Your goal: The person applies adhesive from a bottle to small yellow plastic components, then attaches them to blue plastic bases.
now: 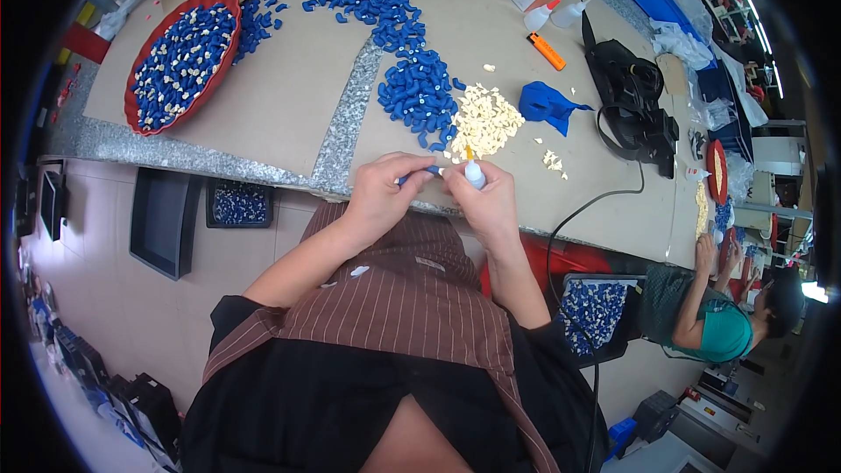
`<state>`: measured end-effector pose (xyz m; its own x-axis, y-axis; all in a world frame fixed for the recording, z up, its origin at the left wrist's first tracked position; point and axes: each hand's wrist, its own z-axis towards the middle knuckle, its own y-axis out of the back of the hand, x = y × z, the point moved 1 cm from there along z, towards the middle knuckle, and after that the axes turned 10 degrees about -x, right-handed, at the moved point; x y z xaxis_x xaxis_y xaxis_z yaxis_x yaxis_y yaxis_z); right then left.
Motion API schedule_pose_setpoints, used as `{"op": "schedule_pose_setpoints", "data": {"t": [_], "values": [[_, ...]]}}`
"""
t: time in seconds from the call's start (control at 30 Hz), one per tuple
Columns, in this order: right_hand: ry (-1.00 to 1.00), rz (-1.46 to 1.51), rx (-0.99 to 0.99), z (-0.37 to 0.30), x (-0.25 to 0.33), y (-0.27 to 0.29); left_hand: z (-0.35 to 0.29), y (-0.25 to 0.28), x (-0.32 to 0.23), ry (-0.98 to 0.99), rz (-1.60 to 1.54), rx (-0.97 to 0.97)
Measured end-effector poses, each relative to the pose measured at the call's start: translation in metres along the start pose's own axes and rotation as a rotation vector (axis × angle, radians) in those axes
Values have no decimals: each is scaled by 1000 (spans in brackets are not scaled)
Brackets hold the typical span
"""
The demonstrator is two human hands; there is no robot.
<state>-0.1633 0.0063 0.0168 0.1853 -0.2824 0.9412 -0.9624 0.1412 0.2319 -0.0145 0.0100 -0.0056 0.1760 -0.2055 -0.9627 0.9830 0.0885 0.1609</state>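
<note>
My left hand (382,189) pinches a small blue curved piece (413,177) at the table's near edge. Close beside it, my right hand (489,203) is closed around a small white squeeze bottle (474,174) with an orange tip. Its thumb and forefinger meet the end of the blue piece, where a bit of cream colour shows; whether they pinch a separate cream piece is too small to tell. Just beyond my hands lies a heap of small cream pieces (487,123). A larger pile of blue curved pieces (412,92) borders it and stretches away to the far left.
A red scalloped tray (131,105) of blue and cream pieces sits at left. A blue cloth (547,107), an orange lighter-like object (547,51), bottles (540,17) and a black strapped device (635,96) lie right. Dark bins (162,219) stand below; a co-worker (714,328) works at right.
</note>
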Motion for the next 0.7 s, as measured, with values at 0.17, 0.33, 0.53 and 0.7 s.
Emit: {"op": "schedule_pose_setpoints", "data": {"t": [0.17,0.33,0.53,0.7], "values": [[-39,156,64,0,-2,1,0,1,-1,159,-75,76],[-56,167,70,0,-4,0,1,0,-1,3,-58,37],[-79,187,64,1,-5,-3,4,1,-3,22,-64,55],[-34,132,97,5,-9,-4,3,0,2,-4,-43,40]]}}
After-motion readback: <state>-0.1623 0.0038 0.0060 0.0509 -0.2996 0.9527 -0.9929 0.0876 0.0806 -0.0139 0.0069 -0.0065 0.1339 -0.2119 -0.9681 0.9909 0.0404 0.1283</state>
